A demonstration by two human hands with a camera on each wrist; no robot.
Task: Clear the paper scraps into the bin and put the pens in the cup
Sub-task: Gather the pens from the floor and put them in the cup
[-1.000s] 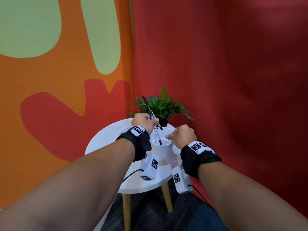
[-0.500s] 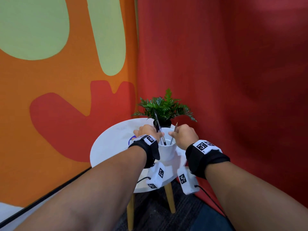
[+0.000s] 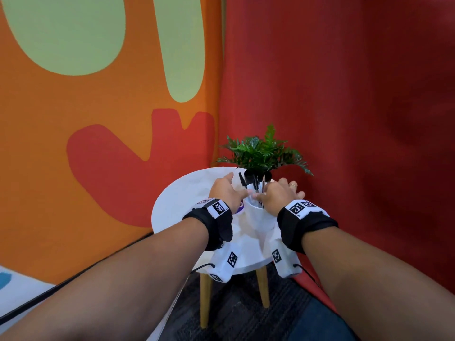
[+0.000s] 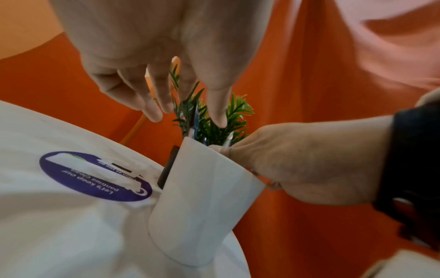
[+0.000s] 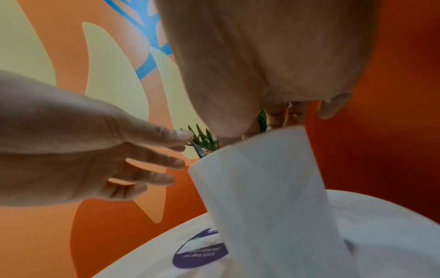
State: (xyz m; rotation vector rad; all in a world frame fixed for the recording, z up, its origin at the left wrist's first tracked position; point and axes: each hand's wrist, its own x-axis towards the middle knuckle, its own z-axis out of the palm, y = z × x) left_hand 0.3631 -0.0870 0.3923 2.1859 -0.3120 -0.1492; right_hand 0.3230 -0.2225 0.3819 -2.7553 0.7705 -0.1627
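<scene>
A white cup (image 3: 261, 217) stands on the round white table (image 3: 182, 203), and several pens (image 3: 256, 184) lean upright inside it. My left hand (image 3: 230, 189) hovers just left of the rim with straight, spread fingers (image 4: 154, 112), holding nothing. My right hand (image 3: 280, 193) is over the cup's right side, fingers spread, its thumb (image 4: 220, 149) at the rim beside the pens (image 4: 196, 122). From the right wrist, the cup (image 5: 262, 188) fills the middle and the left hand (image 5: 152, 161) is beside it. No paper scraps or bin are in view.
A potted green plant (image 3: 261, 153) stands right behind the cup at the table's far edge. A round purple sticker (image 4: 95, 176) lies on the tabletop to the cup's left. Orange and red walls meet in a corner close behind. The table has wooden legs (image 3: 205, 299).
Both hands held pens over the cup and lowered them in. The pens now stand in the cup, and both hands have let go and spread open.
</scene>
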